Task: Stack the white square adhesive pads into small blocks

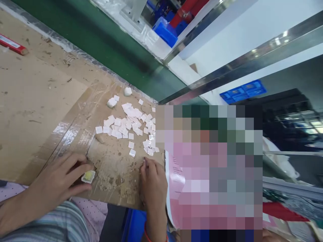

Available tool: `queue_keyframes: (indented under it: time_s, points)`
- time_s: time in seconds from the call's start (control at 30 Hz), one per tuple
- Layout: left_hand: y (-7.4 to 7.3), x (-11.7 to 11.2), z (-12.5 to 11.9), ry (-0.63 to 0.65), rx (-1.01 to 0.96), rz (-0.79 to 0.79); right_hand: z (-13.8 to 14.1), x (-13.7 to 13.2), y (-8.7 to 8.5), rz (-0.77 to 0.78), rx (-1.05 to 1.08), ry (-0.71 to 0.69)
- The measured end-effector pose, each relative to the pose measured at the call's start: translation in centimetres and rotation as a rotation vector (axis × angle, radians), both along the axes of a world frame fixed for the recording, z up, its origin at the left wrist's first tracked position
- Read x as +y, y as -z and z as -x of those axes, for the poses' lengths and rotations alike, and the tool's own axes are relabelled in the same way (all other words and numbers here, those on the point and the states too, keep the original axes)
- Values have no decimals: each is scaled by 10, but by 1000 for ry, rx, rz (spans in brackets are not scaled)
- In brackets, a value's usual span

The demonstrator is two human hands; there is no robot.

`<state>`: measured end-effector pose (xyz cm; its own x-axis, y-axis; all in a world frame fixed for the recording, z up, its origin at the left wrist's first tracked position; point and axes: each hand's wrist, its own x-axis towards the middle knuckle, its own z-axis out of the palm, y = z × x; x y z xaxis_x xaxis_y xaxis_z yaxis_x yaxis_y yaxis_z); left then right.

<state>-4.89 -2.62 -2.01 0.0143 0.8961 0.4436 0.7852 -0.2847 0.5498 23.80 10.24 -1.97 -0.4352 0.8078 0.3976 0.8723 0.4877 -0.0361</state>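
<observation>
My left hand (58, 176) is at the near edge of a cardboard-covered bench. Its thumb and fingers pinch a small whitish square-edged piece with a yellow middle (88, 176). Farther right, my right hand (154, 178) rests low over the cardboard with its fingers curled together. What sits in its fingertips, if anything, is too small to make out. Just beyond that hand lie many small white square tiles (131, 114), some heaped and some loose. One loose tile (132, 153) is close to the right fingertips. Two rounded white lumps, one of them a small ball (128, 91), lie behind the pile.
Brown cardboard (37, 111) covers the bench, taped along a seam. A red bar (12, 44) lies at the far left. A green belt-like strip (101, 43) runs behind, with a metal frame (227, 67) above. A pixelated patch covers the right, beside pink material (174, 181).
</observation>
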Motion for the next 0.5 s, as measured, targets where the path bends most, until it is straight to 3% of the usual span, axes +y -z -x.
queue_keyframes:
  time_s: [0.1,0.2,0.37,0.4,0.43,0.5]
  points:
    - [-7,-3,7,88,1,108,-3,4,-5,26,-12,-32]
    - [-7,-3,10,150,22,98,1,-2,-15,44,83,-38]
    - [-4,8,14,249,-41,115,38,-63,-18,156,443,23]
    - [-4,10,16,280,-72,133,48,-79,-15,279,538,36]
    - [-5,12,16,302,-92,150,57,-93,-12,507,800,105]
    - [-6,14,16,314,-84,153,72,-113,-8,886,1110,227]
